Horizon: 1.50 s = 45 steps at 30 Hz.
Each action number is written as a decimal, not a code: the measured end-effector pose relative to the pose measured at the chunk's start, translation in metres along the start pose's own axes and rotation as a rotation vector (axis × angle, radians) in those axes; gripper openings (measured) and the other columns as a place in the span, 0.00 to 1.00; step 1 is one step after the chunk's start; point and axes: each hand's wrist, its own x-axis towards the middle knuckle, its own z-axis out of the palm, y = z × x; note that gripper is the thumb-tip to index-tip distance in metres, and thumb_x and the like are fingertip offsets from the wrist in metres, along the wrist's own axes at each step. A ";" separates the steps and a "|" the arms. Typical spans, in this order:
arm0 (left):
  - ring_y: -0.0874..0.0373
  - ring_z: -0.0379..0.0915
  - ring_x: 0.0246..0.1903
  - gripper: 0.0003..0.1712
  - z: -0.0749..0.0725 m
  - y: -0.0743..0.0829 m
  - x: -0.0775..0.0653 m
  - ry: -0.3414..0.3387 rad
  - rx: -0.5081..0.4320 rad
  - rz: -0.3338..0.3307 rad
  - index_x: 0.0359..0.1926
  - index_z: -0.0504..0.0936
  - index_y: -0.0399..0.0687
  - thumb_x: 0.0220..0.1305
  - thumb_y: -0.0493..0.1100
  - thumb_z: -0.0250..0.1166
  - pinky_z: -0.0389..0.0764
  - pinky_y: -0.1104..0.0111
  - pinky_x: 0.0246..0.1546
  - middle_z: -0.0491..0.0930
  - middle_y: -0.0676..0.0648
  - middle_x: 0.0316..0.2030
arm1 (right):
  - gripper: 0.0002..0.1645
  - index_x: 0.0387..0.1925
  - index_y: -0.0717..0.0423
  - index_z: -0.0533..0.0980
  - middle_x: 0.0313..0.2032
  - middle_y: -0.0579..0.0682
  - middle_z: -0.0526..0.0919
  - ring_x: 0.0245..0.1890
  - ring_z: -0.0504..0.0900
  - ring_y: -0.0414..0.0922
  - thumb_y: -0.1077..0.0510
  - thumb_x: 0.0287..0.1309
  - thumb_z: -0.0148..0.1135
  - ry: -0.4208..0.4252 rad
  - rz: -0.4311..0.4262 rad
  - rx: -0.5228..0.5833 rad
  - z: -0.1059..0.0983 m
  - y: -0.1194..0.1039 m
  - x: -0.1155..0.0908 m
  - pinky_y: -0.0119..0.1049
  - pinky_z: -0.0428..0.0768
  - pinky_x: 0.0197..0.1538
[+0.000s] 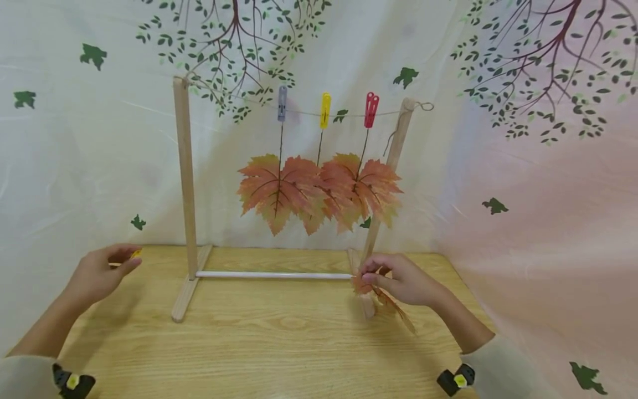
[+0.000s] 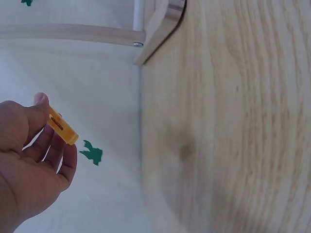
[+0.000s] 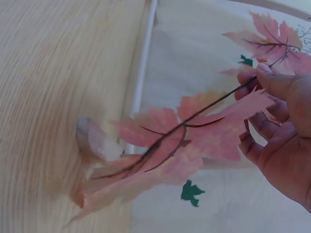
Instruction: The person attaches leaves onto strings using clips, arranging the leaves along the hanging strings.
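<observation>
My left hand (image 1: pixel 103 275) is raised over the table's left side and pinches an orange-yellow clothespin (image 2: pixel 63 127) between thumb and fingers. On the right, my right hand (image 1: pixel 405 280) grips the dark stem of an artificial maple leaf (image 3: pixel 170 136), whose orange-red blade hangs down past the fingers. Between the hands stands a wooden frame with a string (image 1: pixel 304 113) across its top. Three similar leaves hang from it by their stems, under a grey clothespin (image 1: pixel 282 104), a yellow clothespin (image 1: pixel 325 111) and a red clothespin (image 1: pixel 371 111).
The frame's left post (image 1: pixel 185 177) and right post (image 1: pixel 394 149) rise from wooden feet, joined low by a white rod (image 1: pixel 274 275). My right hand is close by the right foot. Behind the wooden table (image 1: pixel 269 343) hangs a pale backdrop (image 1: pixel 124 166) with printed branches and green leaves.
</observation>
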 end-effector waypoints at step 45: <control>0.72 0.80 0.36 0.19 -0.034 0.154 0.045 0.067 -0.228 0.146 0.58 0.80 0.37 0.75 0.45 0.62 0.76 0.80 0.35 0.83 0.38 0.45 | 0.10 0.50 0.55 0.81 0.43 0.56 0.85 0.43 0.85 0.54 0.55 0.73 0.61 0.129 -0.005 0.367 0.049 -0.070 0.124 0.40 0.85 0.43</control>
